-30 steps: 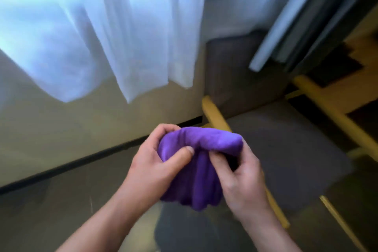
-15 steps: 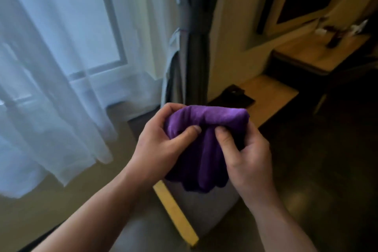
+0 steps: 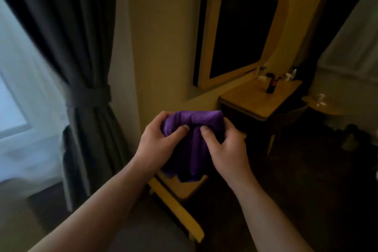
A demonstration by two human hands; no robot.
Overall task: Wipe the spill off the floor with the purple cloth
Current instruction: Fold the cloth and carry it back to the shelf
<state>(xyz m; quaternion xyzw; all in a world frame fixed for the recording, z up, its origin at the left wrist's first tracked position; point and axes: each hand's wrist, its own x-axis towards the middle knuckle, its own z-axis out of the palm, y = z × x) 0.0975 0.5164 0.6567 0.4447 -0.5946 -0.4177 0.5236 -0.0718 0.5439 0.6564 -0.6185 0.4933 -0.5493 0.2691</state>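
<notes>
The purple cloth (image 3: 194,145) is bunched up and held in front of me at chest height, its loose end hanging down. My left hand (image 3: 157,145) grips its left side, thumb pressed on the front. My right hand (image 3: 227,149) grips the right side the same way. Dark floor (image 3: 296,200) lies to the right and below; no spill shows on it in this dim view.
A dark tied-back curtain (image 3: 81,88) hangs at left beside a bright window. A wall screen in a wooden frame (image 3: 241,30) is ahead. A wooden desk (image 3: 259,98) with a dark bottle (image 3: 271,86) stands at right. A yellow-framed chair (image 3: 176,204) sits just below my hands.
My view has swung up and to the right, from the sheer curtain and floor to the wall, screen and desk. Both hands keep the same hold on the cloth.
</notes>
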